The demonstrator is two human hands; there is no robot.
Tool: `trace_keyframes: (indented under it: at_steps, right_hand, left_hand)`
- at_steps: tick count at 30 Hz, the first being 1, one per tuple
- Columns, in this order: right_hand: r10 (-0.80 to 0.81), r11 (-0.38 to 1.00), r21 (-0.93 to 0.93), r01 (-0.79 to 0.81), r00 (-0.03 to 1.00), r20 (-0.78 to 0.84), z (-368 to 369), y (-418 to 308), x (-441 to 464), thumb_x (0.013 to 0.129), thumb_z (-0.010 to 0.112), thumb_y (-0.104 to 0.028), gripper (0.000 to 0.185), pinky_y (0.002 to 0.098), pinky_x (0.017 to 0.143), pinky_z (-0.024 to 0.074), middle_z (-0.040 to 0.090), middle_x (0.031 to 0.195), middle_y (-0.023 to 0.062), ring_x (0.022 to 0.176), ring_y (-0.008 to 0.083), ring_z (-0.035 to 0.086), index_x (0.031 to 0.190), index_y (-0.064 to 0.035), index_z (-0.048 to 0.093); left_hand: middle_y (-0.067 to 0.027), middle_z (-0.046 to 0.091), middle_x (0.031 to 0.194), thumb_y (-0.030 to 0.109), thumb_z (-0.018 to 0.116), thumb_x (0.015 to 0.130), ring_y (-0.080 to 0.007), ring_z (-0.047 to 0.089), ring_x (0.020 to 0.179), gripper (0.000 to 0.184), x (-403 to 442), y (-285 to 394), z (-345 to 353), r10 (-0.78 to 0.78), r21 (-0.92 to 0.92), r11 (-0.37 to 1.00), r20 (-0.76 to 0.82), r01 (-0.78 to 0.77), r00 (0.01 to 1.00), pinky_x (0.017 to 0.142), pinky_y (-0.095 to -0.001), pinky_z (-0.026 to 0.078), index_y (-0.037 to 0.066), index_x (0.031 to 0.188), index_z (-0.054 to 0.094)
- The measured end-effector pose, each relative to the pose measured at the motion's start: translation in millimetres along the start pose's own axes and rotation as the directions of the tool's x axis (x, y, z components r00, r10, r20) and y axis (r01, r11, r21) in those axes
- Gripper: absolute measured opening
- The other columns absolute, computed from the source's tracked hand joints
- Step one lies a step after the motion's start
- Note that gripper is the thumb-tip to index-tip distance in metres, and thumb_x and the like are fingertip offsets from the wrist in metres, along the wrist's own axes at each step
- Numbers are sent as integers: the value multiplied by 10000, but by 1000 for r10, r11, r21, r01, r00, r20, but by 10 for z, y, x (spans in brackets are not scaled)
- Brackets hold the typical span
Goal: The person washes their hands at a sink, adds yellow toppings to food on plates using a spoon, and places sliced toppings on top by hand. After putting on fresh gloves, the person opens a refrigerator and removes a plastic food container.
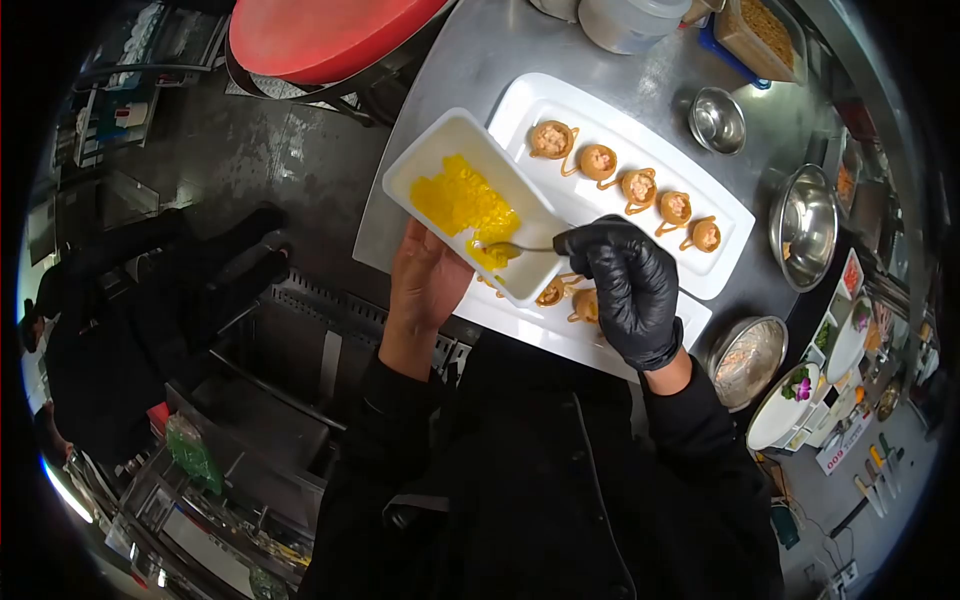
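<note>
My bare left hand (428, 277) holds a white rectangular tub (535, 215) from below, tilted, with diced yellow food (462, 197) inside. In my right hand (630, 290), gloved in black, is a metal spoon (525, 247) whose bowl sits in the yellow pieces. Behind the tub, a long white plate (715, 205) carries a row of several small round cups (598, 161) with pinkish filling, each beside a brown sauce squiggle. A second white plate (590, 345) with similar cups lies nearer me, partly hidden by the tub and my right hand.
Metal bowls (717, 120), (803, 228) and a strainer bowl (748, 362) stand on the right. Clear containers (630, 20) are at the steel table's (430, 85) far edge. A red round lid (330, 35) is at upper left. Another person (120, 360) in dark clothes is at far left.
</note>
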State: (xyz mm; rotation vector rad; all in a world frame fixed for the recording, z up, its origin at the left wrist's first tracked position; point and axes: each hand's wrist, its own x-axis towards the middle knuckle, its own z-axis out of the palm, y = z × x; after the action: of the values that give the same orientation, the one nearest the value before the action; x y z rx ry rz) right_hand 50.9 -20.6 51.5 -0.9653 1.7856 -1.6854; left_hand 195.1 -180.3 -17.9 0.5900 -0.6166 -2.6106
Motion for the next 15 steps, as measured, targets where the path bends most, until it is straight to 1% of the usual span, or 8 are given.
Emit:
trace_keyframes:
  at_steps: [3, 5, 7, 9, 11, 12, 14, 15]
  right_hand:
    - [20, 1000, 18, -20, 1000, -9, -21, -68, 21, 988, 437, -75, 182, 233, 621, 449, 632, 874, 80, 671, 88, 522, 1003, 31, 584]
    - [33, 999, 30, -33, 999, -16, -19, -75, -1, 985, 436, -66, 178, 234, 625, 450, 626, 860, 75, 669, 89, 522, 1005, 34, 582]
    - [69, 992, 106, -66, 997, -21, -15, -60, -42, 977, 455, -65, 160, 245, 632, 472, 655, 888, 79, 660, 100, 548, 995, 16, 592]
    - [88, 986, 144, -83, 996, -26, 2, -41, -65, 973, 465, -65, 151, 250, 636, 482, 670, 902, 81, 655, 106, 562, 990, 7, 597]
    - [242, 937, 285, -199, 962, -124, 52, -21, -56, 994, 438, -114, 202, 223, 584, 418, 612, 824, 52, 628, 82, 500, 1006, 17, 591]
    - [321, 900, 358, -247, 933, -163, 62, -2, -56, 1004, 425, -139, 229, 209, 557, 386, 582, 785, 38, 615, 70, 470, 1015, 22, 588]
    - [342, 880, 407, -244, 921, -187, 42, 87, -51, 1007, 419, -153, 243, 207, 551, 376, 579, 778, 38, 606, 67, 459, 1014, 20, 590]
    - [365, 858, 454, -241, 908, -208, 18, 140, -36, 1011, 414, -166, 257, 205, 545, 366, 576, 771, 37, 598, 65, 449, 1014, 17, 593]
  left_hand:
    - [-77, 436, 1384, 229, 699, 848, -265, 408, 1299, 664, 14, -53, -50, -33, -28, 999, 18, 33, 999, 1086, -488, 320, 95, 1394, 344]
    - [-110, 363, 1444, 392, 644, 844, -300, 348, 1339, 752, 30, -84, -82, -21, 43, 999, 34, 20, 999, 1103, -504, 279, 87, 1435, 293]
    - [-126, 327, 1475, 474, 617, 842, -318, 318, 1359, 807, 26, -111, -112, -14, 77, 997, 41, 11, 999, 1112, -512, 258, 83, 1456, 268]
    - [-115, 330, 1476, 456, 597, 863, -310, 320, 1359, 769, 18, -116, -138, -26, 61, 998, 20, 25, 999, 1115, -510, 251, 90, 1456, 271]
    - [-110, 331, 1476, 447, 586, 873, -307, 320, 1359, 751, 20, -107, -122, -35, 51, 998, 12, 34, 999, 1116, -510, 247, 94, 1456, 272]
    - [-94, 366, 1446, 382, 619, 869, -287, 348, 1341, 711, 8, -80, -67, -24, 28, 999, -10, 24, 1000, 1108, -496, 271, 97, 1434, 296]
    - [-61, 437, 1386, 251, 684, 860, -249, 402, 1305, 648, 8, -33, 8, -1, -17, 1000, -55, 0, 998, 1090, -469, 319, 102, 1390, 344]
    - [-61, 437, 1386, 251, 684, 860, -249, 402, 1305, 648, 28, -36, -3, -1, -18, 1000, -52, 0, 999, 1090, -469, 319, 102, 1390, 344]
